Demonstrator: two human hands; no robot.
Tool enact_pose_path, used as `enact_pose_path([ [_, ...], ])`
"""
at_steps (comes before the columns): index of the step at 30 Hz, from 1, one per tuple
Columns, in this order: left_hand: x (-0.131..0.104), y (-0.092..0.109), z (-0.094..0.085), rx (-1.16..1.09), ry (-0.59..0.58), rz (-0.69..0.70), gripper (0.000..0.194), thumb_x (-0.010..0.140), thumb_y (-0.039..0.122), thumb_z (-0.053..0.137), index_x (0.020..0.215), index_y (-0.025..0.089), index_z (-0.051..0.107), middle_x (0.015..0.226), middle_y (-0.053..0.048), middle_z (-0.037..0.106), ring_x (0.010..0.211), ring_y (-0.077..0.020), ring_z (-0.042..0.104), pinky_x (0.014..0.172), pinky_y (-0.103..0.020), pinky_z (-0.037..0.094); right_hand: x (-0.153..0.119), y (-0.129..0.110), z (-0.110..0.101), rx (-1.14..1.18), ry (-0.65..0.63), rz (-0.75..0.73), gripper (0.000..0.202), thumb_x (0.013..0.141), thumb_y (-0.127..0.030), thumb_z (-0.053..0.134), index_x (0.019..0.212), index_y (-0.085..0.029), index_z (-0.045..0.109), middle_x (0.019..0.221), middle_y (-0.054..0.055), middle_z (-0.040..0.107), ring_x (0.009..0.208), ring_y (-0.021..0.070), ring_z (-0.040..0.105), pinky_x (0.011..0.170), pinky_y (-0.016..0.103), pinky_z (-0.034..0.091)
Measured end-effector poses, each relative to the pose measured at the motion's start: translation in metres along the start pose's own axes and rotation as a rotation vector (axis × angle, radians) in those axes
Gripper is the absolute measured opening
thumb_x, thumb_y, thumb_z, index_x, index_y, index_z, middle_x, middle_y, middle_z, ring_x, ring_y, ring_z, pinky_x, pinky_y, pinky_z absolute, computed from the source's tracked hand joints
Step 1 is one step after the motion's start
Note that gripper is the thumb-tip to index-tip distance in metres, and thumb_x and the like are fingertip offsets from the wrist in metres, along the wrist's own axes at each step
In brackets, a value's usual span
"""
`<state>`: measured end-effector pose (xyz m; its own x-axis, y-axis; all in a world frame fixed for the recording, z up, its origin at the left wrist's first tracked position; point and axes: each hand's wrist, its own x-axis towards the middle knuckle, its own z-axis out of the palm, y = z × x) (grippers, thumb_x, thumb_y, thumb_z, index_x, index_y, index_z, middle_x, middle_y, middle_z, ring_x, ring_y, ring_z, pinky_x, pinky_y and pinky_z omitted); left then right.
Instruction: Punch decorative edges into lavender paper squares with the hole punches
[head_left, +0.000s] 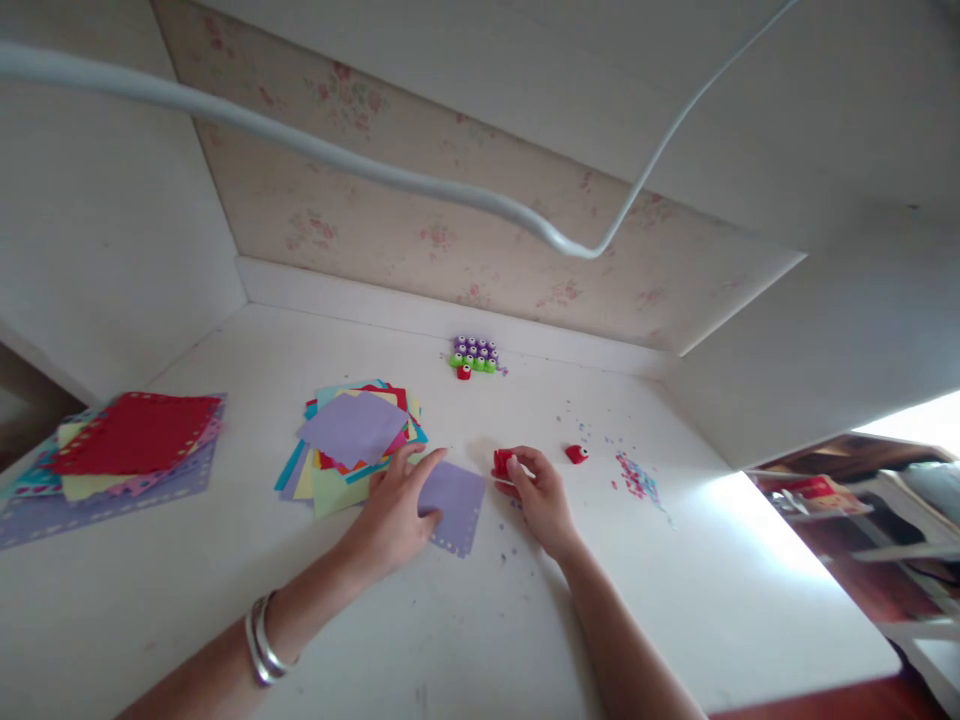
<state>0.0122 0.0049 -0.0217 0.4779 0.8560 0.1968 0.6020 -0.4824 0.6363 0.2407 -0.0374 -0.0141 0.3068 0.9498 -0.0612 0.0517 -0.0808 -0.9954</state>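
The left hand (405, 505) is spread, thumb and fingers apart, resting on a purple sheet (456, 508). The right hand (538, 498) grips a red punch (501, 462) between thumb and fingers, just beside the sheet's right edge. The punch's exposed end faces left, toward the sheet; its long axis cannot be told — fingers cover much of it. The sheet lies flat and slightly turned, its right edge slanting away rightward; its long axis is also unclear, the left part being covered. The punch is glossy red; the sheet is plain, with small holes along its near and right edges.

Left of the sheet: a loose paper stack (352, 428), purple uppermost. Right: a second red punch (577, 454), then scattered confetti (637, 478). Farther back: purple and green punches (474, 352) in rows.
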Motion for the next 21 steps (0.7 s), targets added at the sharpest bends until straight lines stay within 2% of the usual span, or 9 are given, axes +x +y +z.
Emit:
enact_pose_path([
  [7, 0.0044, 0.0041, -0.0055, 0.050, -0.063, -0.059, 0.068, 0.072, 0.015, 0.065, 0.136, 0.025, 0.044, 0.125, -0.008, 0.062, 0.118, -0.0299, 0.055, 0.098, -0.048, 0.039, 0.0050, -0.0031, 0.0000, 0.004, -0.081, 0.013, 0.037, 0.083, -0.053, 0.064, 0.102, -0.022, 0.060, 0.096, 0.006, 0.070, 0.084, 0.0187, 0.068, 0.079, 0.034, 0.056],
  [13, 0.0039, -0.0006, -0.0037, 0.117, -0.046, 0.018, 0.068, 0.072, 0.019, 0.066, 0.136, 0.027, 0.047, 0.140, -0.008, 0.052, 0.127, -0.0304, 0.046, 0.103, -0.047, 0.036, 0.0031, -0.0009, -0.0006, -0.063, -0.082, -0.001, 0.037, 0.084, -0.053, 0.062, 0.103, -0.021, 0.060, 0.089, 0.006, 0.072, 0.078, 0.0181, 0.068, 0.072, 0.031, 0.054],
  [17, 0.0032, -0.0006, -0.0045, 0.117, -0.086, 0.018, 0.061, 0.074, 0.021, 0.065, 0.133, 0.028, 0.050, 0.134, -0.005, 0.058, 0.123, -0.0297, 0.050, 0.103, -0.048, 0.036, 0.0024, -0.0011, -0.0001, -0.093, -0.085, 0.005, 0.037, 0.084, -0.052, 0.062, 0.104, -0.021, 0.061, 0.087, 0.005, 0.072, 0.076, 0.0176, 0.067, 0.069, 0.030, 0.053],
  [21, 0.0046, 0.0035, -0.0097, 0.095, -0.126, -0.027, 0.066, 0.069, 0.021, 0.067, 0.132, 0.028, 0.050, 0.136, -0.005, 0.056, 0.123, -0.0304, 0.050, 0.102, -0.048, 0.036, 0.0026, -0.0004, -0.0002, -0.110, -0.087, 0.004, 0.037, 0.085, -0.052, 0.061, 0.104, -0.021, 0.062, 0.088, 0.006, 0.072, 0.075, 0.0169, 0.066, 0.069, 0.030, 0.053],
])
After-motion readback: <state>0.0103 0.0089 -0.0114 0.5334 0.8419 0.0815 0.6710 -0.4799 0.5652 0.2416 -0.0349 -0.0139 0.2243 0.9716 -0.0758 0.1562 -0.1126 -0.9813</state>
